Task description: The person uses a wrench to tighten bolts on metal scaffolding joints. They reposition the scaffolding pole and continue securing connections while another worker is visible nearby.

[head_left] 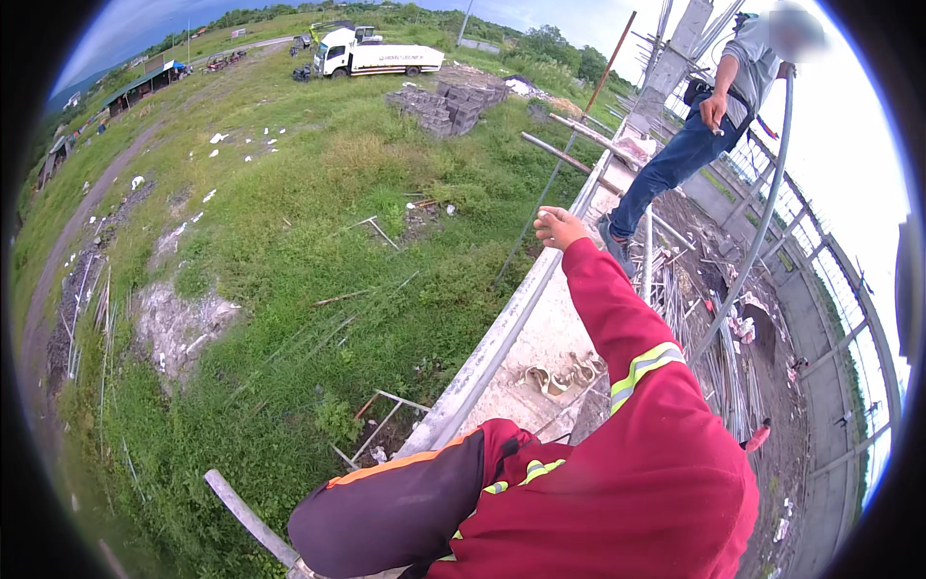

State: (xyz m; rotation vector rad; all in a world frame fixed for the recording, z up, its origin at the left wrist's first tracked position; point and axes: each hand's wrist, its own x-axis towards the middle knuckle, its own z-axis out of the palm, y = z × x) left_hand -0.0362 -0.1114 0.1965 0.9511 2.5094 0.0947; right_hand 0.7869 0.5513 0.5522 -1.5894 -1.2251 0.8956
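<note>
My right arm, in a red sleeve with a reflective band, stretches out over a concrete ledge (526, 362). At its end, my right hand (559, 228) has its fingers curled and pressed together. Whatever they hold, if anything, is too small to make out. My left hand does not show; more red cloth with a reflective strip lies behind my bent knee (386, 502). Beyond my right hand a co-worker (666, 164) in jeans stands on the ledge, one hand (714, 111) lowered with something small and pale in it. Tan looped pieces (559, 378) lie on the ledge.
Metal pipes (555, 152) jut over the ledge, and a grey upright pipe (767, 227) stands at the right. A pipe end (246, 511) sticks out near my knee. Grassy ground (318, 251) drops away left, with a white truck (386, 60) and stacked blocks (449, 106).
</note>
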